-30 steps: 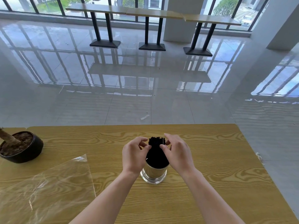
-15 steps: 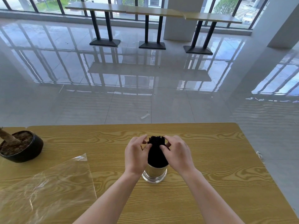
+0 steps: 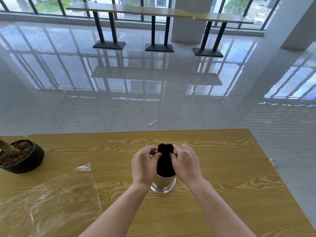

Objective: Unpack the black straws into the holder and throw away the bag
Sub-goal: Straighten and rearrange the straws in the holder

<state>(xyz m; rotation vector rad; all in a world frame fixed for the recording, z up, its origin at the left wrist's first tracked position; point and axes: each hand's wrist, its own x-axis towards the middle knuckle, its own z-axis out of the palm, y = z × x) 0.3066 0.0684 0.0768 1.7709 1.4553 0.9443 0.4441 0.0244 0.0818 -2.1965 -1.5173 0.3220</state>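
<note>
Both hands have their grip on the black straws [image 3: 165, 161]: the left hand [image 3: 144, 165] and the right hand [image 3: 185, 164] pinch the top of the bundle from either side, fingers curled.

Head view: the straws stand upright in the shiny holder [image 3: 163, 184] on the wooden desk [image 3: 222, 168]. The empty clear bag [image 3: 47, 199] lies flat to the left, near a plant pot [image 3: 22, 156]. Easing the pinch gently should let the straws settle without tipping the holder.
</note>
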